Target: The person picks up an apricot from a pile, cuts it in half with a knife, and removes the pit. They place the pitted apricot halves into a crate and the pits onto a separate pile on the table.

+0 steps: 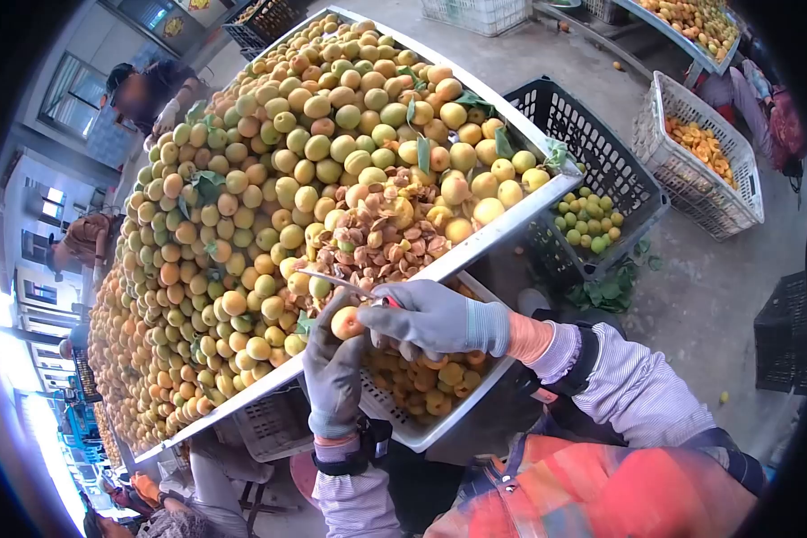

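Observation:
My left hand [334, 368], in a grey glove, has its fingers closed round an apricot [347, 323] at the table's near edge. Just to its right, my right hand [435, 316], gloved too, grips a knife [336, 282] whose thin blade points left above the apricot. Behind the knife lies a heap of brown apricot pits [381, 238]. A great pile of yellow-green and orange apricots [242, 206] covers the white-rimmed table [502, 224]. Below my hands, a white crate [408, 435] holds more apricots, partly hidden by my gloves.
A black crate [632, 161] with green fruit stands right of the table, leaves [605, 291] on the floor beside it. Farther right is a white crate [735, 202] of orange fruit halves. Another person [152, 94] leans over the table's far left side; a second person [90, 238] stands farther along.

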{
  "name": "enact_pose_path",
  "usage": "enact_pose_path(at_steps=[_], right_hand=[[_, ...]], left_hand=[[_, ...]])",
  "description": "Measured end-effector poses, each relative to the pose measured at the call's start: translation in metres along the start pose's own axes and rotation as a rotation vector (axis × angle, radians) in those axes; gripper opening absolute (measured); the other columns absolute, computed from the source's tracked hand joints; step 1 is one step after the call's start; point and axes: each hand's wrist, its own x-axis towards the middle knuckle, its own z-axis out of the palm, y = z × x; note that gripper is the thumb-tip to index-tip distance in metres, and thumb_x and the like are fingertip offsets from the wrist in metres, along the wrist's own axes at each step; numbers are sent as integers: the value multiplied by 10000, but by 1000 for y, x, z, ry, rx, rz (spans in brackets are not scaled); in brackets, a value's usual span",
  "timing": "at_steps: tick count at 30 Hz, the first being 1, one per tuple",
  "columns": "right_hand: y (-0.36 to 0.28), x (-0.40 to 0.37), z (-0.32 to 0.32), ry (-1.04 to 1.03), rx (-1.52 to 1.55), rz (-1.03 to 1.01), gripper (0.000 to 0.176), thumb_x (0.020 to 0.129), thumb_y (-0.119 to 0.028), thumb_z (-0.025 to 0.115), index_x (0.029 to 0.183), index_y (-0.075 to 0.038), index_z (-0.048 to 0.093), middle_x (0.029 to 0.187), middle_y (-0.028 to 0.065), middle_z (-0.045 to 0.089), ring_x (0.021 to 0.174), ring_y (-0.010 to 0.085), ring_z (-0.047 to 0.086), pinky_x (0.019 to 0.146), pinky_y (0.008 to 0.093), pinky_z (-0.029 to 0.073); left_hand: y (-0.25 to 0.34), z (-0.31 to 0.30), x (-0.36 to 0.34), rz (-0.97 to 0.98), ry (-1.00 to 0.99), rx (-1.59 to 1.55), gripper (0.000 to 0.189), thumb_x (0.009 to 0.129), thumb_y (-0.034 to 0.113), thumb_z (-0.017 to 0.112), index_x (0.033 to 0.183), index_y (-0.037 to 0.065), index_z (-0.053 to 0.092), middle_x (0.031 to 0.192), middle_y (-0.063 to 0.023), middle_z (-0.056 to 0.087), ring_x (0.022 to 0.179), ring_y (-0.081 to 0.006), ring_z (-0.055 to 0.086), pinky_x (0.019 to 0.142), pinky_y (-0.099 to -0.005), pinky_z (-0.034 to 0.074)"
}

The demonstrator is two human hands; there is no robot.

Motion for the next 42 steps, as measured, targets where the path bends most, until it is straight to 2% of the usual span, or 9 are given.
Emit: enact_pose_path(at_steps=[9, 12, 14, 21, 26, 32, 36, 41, 42], right_hand=[[25, 9, -12, -68, -252, -32, 437, 885, -496, 519, 923, -61, 545, 723, -5, 547, 500, 67, 510, 397, 184, 392], [19, 6, -9, -55, -187, 135, 449, 884, -502, 518, 941, -57, 546, 719, -5, 545, 502, 68, 504, 399, 184, 386], [20, 7, -4, -11, -202, 43, 507, 872, -538, 515, 777, -40, 527, 524, 16, 486, 422, 97, 478, 389, 233, 368], [33, 10, -1, 37, -232, 60, 514, 871, -542, 514, 757, -41, 537, 516, 9, 475, 449, 87, 490, 413, 237, 377], [30, 7, 3, 194, -620, -245, 452, 909, -445, 500, 806, -7, 549, 616, 160, 555, 587, 298, 572, 558, 364, 437], [37, 6, 10, 266, -612, -236, 450, 910, -447, 491, 851, -6, 557, 690, 215, 575, 699, 383, 586, 616, 399, 448], [53, 14, 8, 236, -593, -234, 483, 901, -484, 488, 855, -7, 546, 651, 169, 577, 589, 304, 589, 550, 362, 445], [24, 3, 7, 49, -123, 371, 587, 897, -597, 388, 782, -39, 533, 509, -4, 433, 346, 78, 404, 319, 249, 332], [37, 6, 5, 31, 10, 340, 613, 890, -627, 356, 751, -54, 520, 458, -14, 381, 303, 73, 349, 276, 229, 305]], left_hand=[[-12, -1, -4, -8, -97, 59, 472, 836, 71, 601, 1256, -58, 430, 1180, -115, 526, 1065, -178, 520, 955, -308, 400], [-13, -6, -4, -36, -92, 35, 475, 833, 69, 602, 1256, -61, 429, 1180, -108, 525, 1081, -176, 510, 969, -314, 386], [-11, -7, -4, -25, -91, 54, 469, 831, 68, 605, 1249, -65, 437, 1176, -102, 528, 1065, -170, 515, 949, -302, 398], [-11, -9, -6, -78, -74, 40, 459, 815, 46, 615, 1232, -58, 455, 1167, -101, 537, 1059, -171, 522, 942, -302, 408], [-19, -11, -6, 57, -56, 191, 415, 798, -12, 593, 1196, -44, 482, 1150, -102, 529, 1059, -174, 515, 945, -307, 408], [-27, -2, -9, 15, 24, 137, 412, 784, -46, 570, 1187, -42, 486, 1137, -100, 526, 1040, -172, 522, 933, -297, 413], [-34, -8, -10, 86, 21, 312, 414, 772, -60, 560, 1180, -47, 490, 1119, -101, 533, 1024, -168, 529, 926, -289, 417], [-37, -15, -8, 143, -40, 536, 397, 846, 74, 602, 1199, -58, 476, 1127, -96, 548, 1027, -158, 533, 917, -286, 423], [-34, -15, -10, 142, -43, 540, 397, 846, 74, 602, 1199, -58, 476, 1127, -96, 548, 1027, -158, 533, 917, -286, 423]])
